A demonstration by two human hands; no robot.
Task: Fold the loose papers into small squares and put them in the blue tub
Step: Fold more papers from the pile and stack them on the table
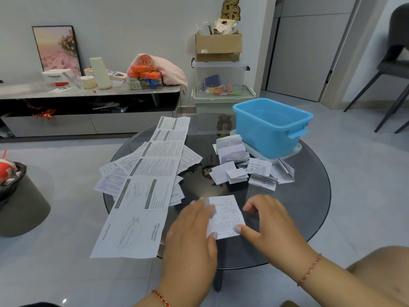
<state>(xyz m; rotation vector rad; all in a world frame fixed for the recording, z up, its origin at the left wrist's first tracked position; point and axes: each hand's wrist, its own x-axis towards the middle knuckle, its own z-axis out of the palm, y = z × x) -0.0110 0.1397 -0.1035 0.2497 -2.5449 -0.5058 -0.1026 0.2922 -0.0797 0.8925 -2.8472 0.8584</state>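
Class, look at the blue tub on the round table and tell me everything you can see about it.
The blue tub is a light blue, rectangular container that looks like plastic, with a thick rolled rim and a handle lip on its right end. It stands upright at the far right of the dark glass table, resting on what looks like a clear plastic lid. No papers can be seen in the visible part of its inside. Folded papers lie beside its near side. Neither hand touches it.

You're wearing no sleeves — both forearms are showing bare. A thin braided cord bracelet, red with darker flecks, is circling the wrist just behind your left hand (190,231); a similar reddish cord bracelet is sitting behind your right hand (273,222) — nails are looking pale.
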